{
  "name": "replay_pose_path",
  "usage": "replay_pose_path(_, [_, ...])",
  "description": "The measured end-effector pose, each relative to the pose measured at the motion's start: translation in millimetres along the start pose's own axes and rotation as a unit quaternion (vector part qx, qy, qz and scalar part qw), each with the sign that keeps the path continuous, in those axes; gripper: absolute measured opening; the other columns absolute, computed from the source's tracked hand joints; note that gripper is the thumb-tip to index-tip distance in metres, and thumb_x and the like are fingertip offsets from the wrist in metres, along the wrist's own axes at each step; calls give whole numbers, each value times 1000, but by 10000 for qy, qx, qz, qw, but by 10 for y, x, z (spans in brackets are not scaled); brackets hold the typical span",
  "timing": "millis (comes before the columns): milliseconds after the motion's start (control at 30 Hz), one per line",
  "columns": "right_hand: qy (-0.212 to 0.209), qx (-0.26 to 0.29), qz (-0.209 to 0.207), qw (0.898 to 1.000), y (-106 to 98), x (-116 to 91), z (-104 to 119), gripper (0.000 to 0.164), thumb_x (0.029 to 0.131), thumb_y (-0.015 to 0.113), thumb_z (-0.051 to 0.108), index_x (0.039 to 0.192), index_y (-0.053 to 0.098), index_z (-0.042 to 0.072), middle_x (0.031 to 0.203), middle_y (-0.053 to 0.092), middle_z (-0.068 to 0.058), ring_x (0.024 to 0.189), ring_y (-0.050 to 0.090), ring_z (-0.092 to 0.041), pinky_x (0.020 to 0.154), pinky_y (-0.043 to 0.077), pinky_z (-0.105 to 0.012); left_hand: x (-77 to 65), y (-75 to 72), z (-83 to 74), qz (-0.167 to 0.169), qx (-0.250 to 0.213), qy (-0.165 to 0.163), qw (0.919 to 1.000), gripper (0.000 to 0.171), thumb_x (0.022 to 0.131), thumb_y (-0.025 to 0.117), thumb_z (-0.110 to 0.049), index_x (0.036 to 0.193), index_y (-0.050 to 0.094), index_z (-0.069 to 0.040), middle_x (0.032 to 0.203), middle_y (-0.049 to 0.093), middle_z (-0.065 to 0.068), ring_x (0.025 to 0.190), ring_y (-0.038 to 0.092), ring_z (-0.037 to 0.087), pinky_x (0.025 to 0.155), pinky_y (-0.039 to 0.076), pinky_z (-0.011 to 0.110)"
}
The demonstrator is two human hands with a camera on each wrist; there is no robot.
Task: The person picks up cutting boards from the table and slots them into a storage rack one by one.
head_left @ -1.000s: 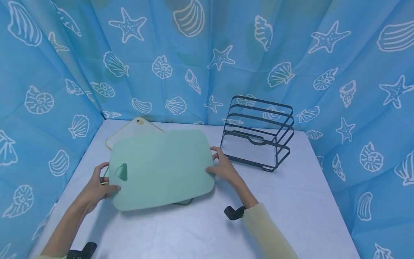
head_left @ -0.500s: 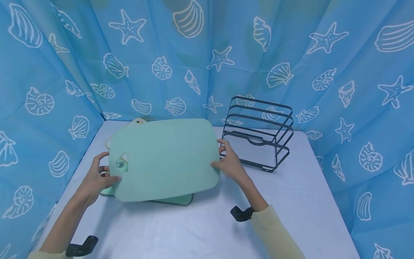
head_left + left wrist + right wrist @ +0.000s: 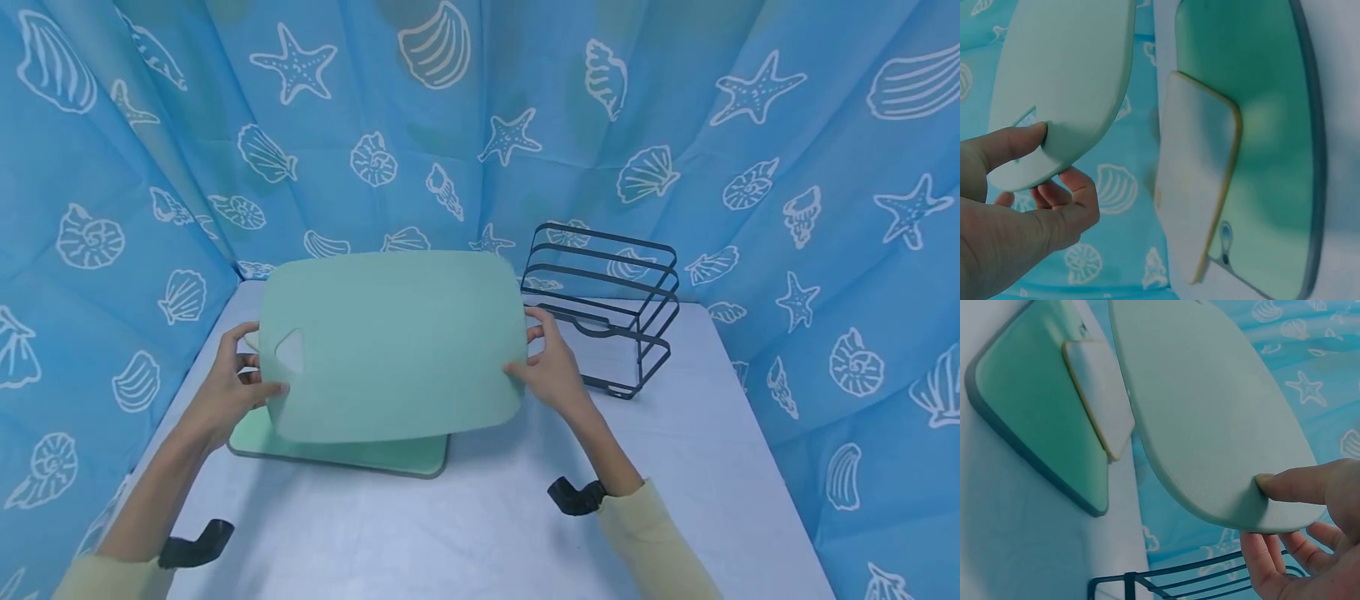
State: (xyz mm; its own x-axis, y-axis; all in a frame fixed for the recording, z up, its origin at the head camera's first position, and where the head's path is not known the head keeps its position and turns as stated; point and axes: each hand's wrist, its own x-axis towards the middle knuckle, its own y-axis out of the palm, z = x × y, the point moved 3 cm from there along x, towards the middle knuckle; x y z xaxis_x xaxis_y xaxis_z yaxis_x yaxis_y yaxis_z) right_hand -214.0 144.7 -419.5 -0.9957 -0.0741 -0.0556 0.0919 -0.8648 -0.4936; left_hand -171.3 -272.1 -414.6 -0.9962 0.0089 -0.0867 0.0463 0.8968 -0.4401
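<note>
A pale green cutting board (image 3: 405, 342) with a cut-out handle hole is held up off the table between both hands, tilted toward the head camera. My left hand (image 3: 225, 387) pinches its left edge just below the hole, thumb in front and fingers behind. At the opposite edge my right hand (image 3: 551, 367) grips it the same way. Beneath lies a darker green cutting board (image 3: 352, 454) with a grey rim, partly hidden in the head view. On top of that one rests a smaller white cutting board (image 3: 1194, 169) with a yellowish edge, seen in both wrist views.
A black wire rack (image 3: 600, 325) with several upright dividers stands at the back right, close behind my right hand. The table has a white cover (image 3: 487, 533). A blue curtain (image 3: 570, 108) with shell prints encloses the back and sides.
Both hands have lifted the pale green board up and away, slightly to the right. More of the darker green board underneath now shows at the front. The rack stays put.
</note>
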Motion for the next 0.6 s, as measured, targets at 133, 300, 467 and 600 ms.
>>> replay_pose_path(133, [-73, 20, -109, 9999, -88, -40, 55, 84, 85, 77, 7, 153, 30, 24, 120, 48, -9, 87, 59, -27, 71, 50, -38, 48, 14, -73, -2, -20, 49, 10000, 97, 89, 66, 4, 159, 1, -14, 115, 36, 21, 97, 43, 32, 73, 50, 30])
replay_pose_path(300, [-230, -12, -172, 9996, -206, -72, 89, 85, 86, 77, 8, 154, 28, 21, 123, 48, -11, 91, 62, -27, 73, 52, -39, 99, 44, -182, 5, -15, 161, 9999, 96, 91, 66, 3, 159, 1, -14, 122, 39, 27, 102, 46, 36, 76, 50, 32])
replay_pose_path(467, [-294, -46, -291, 9991, -307, -89, 96, 86, 87, 76, 7, 155, 27, 20, 125, 48, -12, 92, 60, -28, 73, 54, -39, 163, 85, -268, 19, -133, 268, 9995, 96, 90, 66, 4, 159, 3, -17, 127, 39, 30, 103, 47, 38, 75, 49, 34])
replay_pose_path(600, [-360, -128, -460, 9982, -395, -97, 104, 86, 87, 76, 6, 156, 26, 19, 125, 47, -13, 92, 58, -28, 70, 55, -39, 223, 132, -343, -10, -240, 367, 9990, 96, 89, 67, 4, 159, 5, -18, 129, 39, 29, 106, 48, 40, 83, 49, 46])
